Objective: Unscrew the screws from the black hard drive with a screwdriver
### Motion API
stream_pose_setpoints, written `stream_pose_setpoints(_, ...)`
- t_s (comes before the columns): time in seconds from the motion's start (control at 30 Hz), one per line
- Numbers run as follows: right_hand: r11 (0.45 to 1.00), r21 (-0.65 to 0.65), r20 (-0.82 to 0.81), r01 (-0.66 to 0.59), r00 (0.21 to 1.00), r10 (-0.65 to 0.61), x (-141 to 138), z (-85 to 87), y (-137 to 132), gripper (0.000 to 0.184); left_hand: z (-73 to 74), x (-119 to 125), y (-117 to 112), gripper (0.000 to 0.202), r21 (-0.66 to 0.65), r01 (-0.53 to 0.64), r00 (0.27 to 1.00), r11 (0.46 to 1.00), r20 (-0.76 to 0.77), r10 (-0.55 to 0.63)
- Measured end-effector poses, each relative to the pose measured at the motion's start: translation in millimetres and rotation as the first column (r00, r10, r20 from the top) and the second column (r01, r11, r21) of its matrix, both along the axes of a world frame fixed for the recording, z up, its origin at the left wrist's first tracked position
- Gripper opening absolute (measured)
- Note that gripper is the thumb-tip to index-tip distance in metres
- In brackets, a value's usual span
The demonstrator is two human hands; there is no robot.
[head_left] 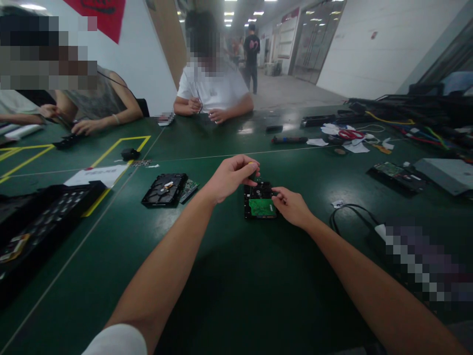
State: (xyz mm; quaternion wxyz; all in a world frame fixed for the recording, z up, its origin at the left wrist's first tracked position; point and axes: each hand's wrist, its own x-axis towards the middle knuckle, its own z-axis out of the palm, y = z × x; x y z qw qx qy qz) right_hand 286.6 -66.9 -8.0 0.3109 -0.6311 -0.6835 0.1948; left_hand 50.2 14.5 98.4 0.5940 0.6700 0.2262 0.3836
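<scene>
A black hard drive with a green circuit board facing up lies flat on the green table in front of me. My left hand is closed around the short dark handle of a screwdriver, whose yellow end shows at the top. The handle stands over the drive's far part, and its tip is hidden by my fingers. With curled fingers, my right hand grips the drive's right edge.
To the left lie another hard drive, a loose circuit board and a long black tray. A third drive, a grey metal box and cables are on the right. Across the table sits a person.
</scene>
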Motion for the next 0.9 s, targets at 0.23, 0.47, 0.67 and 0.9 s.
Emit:
stream_pose_setpoints(0.23, 1.0, 0.006, -0.006, 0.015, 1.0, -0.015, -0.4, -0.7, 1.3, 0.035, 0.6, 1.0, -1.7, 0.023, -0.003, 0.005, 1.0, 1.0, -0.005, -0.005)
stream_pose_setpoints(0.47, 1.0, -0.019, -0.05, 0.001, 0.999, -0.002, 0.9, -0.8, 0.1, 0.036, -0.5, 1.1, -0.7, 0.021, 0.02, -0.031, 0.999, 0.999, -0.007, 0.031)
stream_pose_setpoints(0.67, 1.0, -0.028, -0.043, 0.0, 0.999, -0.001, 0.5, 0.4, -0.1, 0.036, -0.5, 1.6, -0.1, 0.021, 0.001, -0.034, 0.999, 0.999, -0.001, 0.034)
stream_pose_setpoints(0.9, 1.0, -0.005, -0.028, -0.001, 1.0, 0.001, 0.7, -2.2, 0.4, 0.035, -2.6, 0.9, 1.8, 0.023, 0.015, -0.012, 1.0, 1.0, 0.028, 0.011)
